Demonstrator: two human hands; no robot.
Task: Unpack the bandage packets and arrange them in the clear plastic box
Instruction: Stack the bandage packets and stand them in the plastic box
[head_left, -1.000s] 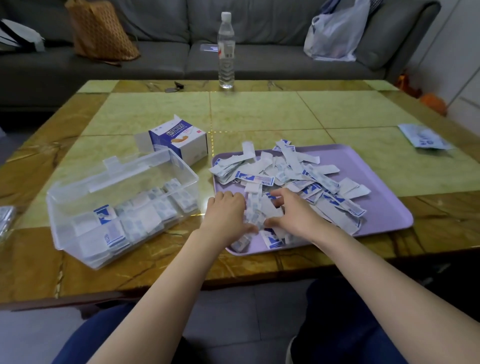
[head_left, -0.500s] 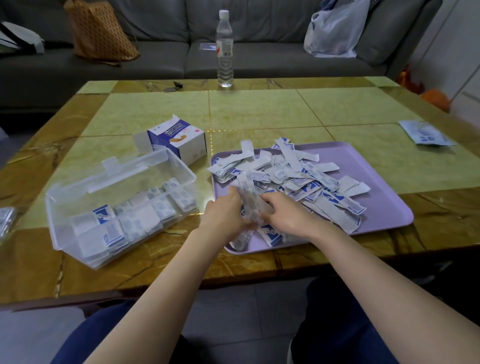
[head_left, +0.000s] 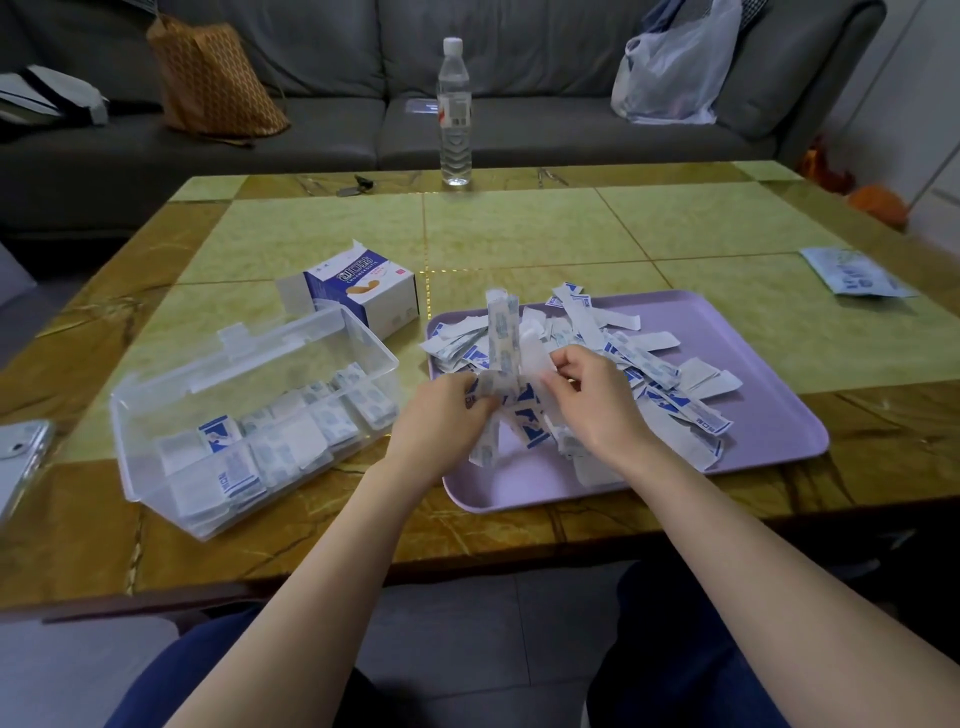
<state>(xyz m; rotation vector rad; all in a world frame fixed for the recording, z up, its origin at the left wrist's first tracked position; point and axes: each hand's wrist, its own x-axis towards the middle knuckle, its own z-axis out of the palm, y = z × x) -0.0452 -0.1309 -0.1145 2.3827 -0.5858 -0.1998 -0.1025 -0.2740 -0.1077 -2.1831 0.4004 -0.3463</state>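
Bandage packets (head_left: 501, 338): thin paper strips, bunched upright above the lilac tray (head_left: 737, 332)
Left hand (head_left: 441, 415): grips the bunch's lower end
Right hand (head_left: 592, 400): pinches a white wrapper (head_left: 535, 345)
Clear plastic box (head_left: 311, 332): rectangular, partly filled

One tray (head_left: 753, 431), one clear box (head_left: 156, 467), one bottle (head_left: 455, 114)

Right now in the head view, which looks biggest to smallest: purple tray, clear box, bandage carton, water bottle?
Purple tray
Clear box
Bandage carton
Water bottle: farthest away, so unsure
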